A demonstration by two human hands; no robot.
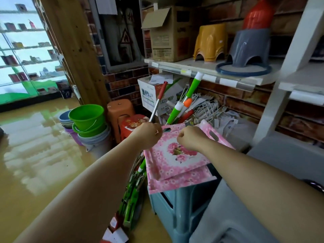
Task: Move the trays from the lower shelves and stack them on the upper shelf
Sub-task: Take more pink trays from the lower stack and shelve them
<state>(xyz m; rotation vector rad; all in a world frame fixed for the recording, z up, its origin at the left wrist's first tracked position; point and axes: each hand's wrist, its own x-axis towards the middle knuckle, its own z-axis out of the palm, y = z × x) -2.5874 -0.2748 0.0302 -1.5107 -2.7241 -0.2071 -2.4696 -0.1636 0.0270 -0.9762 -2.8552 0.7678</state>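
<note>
A stack of pink floral trays lies tilted on top of a blue-grey plastic stool, low in the middle of the view. My left hand grips the far left edge of the top tray, near its handle slot. My right hand is curled over the top tray's far edge, near the middle. The upper white shelf runs above and behind the trays, at the right.
On the upper shelf stand a cardboard box, a yellow stool and a grey stool. Mop handles lean right behind the trays. Green and grey buckets and orange stools stand on the floor at left.
</note>
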